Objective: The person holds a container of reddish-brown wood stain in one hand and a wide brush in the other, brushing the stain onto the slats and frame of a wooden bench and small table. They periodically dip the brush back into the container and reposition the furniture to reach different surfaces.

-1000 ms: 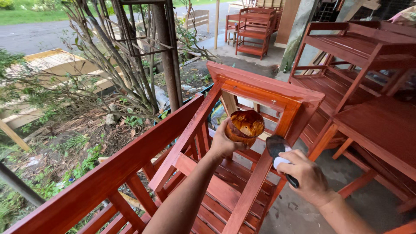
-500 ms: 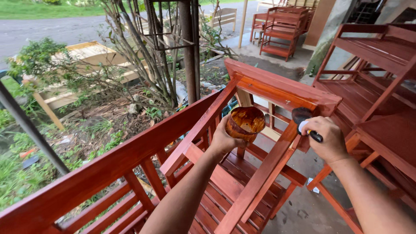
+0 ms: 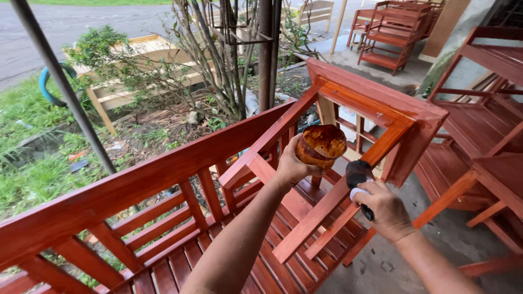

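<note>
Reddish-brown stain is coating the inside and rim of a small rounded bowl (image 3: 322, 146), which the left hand (image 3: 292, 165) is gripping from below with fingers wrapped around its underside. What is lying in the bowl looks glossy and amber; whether it is liquid or dried film cannot be told. The right hand (image 3: 384, 209) is closing around the pale handle of a brush (image 3: 358, 183), whose dark, blunt head is pointing up toward the bowl and sitting just beside a slanted rail of the bench (image 3: 163, 179). Both forearms are reaching in from the lower edge of the view.

Around the hands, the bench is showing smooth, shiny, red-stained wood: a broad top rail, short square spindles, and flat seat slats running beneath. It is lying tipped, with its boxed end frame rising to the right of the bowl. More red-stained racks (image 3: 487, 109) are standing at right and in the distance on grey concrete. Beyond the bench, bare shrub stems (image 3: 229, 60), leaf litter, grass and an unstained pale frame (image 3: 117, 90) are lying beside a road.
</note>
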Demonstrator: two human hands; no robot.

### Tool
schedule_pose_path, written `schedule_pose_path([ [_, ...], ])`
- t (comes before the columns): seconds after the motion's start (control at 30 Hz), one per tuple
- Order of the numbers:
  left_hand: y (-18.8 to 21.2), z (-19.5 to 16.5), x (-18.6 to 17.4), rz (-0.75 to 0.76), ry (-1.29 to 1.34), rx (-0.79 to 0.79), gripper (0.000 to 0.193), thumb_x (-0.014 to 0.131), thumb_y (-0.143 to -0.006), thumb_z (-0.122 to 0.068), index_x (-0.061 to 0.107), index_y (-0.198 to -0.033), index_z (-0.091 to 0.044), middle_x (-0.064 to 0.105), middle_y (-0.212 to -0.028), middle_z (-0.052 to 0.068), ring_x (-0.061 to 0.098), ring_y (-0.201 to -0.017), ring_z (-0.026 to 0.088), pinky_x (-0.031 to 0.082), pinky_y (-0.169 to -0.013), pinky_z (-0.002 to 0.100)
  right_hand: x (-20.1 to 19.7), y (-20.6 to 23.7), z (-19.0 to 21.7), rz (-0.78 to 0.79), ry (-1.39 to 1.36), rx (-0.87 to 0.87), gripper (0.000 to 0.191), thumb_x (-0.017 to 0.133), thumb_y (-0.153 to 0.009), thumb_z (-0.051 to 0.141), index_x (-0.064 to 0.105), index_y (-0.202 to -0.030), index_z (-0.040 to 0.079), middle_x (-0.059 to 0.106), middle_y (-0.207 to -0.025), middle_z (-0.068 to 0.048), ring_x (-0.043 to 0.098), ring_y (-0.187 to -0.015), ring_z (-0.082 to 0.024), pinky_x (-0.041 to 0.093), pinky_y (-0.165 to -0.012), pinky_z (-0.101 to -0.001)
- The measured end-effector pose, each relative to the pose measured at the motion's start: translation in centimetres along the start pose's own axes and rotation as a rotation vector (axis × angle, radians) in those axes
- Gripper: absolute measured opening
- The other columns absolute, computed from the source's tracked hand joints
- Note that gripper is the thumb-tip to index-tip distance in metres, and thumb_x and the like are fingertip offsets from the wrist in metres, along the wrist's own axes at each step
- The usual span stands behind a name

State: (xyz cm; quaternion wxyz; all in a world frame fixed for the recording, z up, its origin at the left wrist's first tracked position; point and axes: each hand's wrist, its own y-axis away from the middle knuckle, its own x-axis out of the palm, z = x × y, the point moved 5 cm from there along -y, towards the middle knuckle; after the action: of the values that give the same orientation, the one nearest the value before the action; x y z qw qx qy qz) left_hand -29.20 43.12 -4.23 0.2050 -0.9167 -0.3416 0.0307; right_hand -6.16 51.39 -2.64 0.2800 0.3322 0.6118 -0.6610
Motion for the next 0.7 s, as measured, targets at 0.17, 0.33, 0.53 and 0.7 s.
schedule_pose_path([
  [0.17,1.9,0.8,-0.2,-0.057,-0.029,-0.047,0.11,0.093,-0.043,-0.006,0.049,-0.145,-0.008,0.067,-0.128,0.006,0.065,-0.119,0.021,0.054,-0.102,0.035,1.2,2.2,2.9,0.035,-0.006,-0.045,0.022,0.071,-0.067,-0.002,0.068,-0.083,0.013,0.07,-0.101,-0.007,0.066,-0.104,-0.033,0.057,-0.081,-0.0419],
  [0.33,3.2,2.0,0.0,-0.065,0.066,0.002,0.112,0.092,-0.042,-0.004,0.049,-0.145,-0.007,0.067,-0.128,0.007,0.065,-0.12,0.021,0.055,-0.102,0.036,2.6,4.8,6.0,0.117,-0.009,-0.111,0.015,0.073,-0.074,0.002,0.068,-0.085,0.012,0.069,-0.1,-0.008,0.065,-0.106,-0.032,0.057,-0.081,-0.0406],
  [0.53,4.2,2.4,-0.3,-0.121,-0.044,0.056,0.113,0.095,-0.044,-0.003,0.047,-0.146,-0.006,0.064,-0.131,0.009,0.064,-0.122,0.023,0.053,-0.105,0.035,3.9,7.8,6.7,-0.02,-0.22,-0.125,0.021,0.074,-0.066,-0.002,0.072,-0.077,0.017,0.074,-0.103,-0.007,0.071,-0.094,-0.026,0.059,-0.079,-0.0355],
  [0.7,6.0,2.0,-0.8,-0.129,0.022,0.0,0.114,0.091,-0.043,-0.002,0.045,-0.147,-0.007,0.064,-0.13,0.009,0.064,-0.12,0.023,0.058,-0.099,0.037,4.2,7.4,-4.1,-0.321,-0.498,0.532,0.018,0.082,-0.084,-0.002,0.068,-0.089,0.008,0.071,-0.093,-0.008,0.068,-0.088,-0.02,0.054,-0.08,-0.0361],
])
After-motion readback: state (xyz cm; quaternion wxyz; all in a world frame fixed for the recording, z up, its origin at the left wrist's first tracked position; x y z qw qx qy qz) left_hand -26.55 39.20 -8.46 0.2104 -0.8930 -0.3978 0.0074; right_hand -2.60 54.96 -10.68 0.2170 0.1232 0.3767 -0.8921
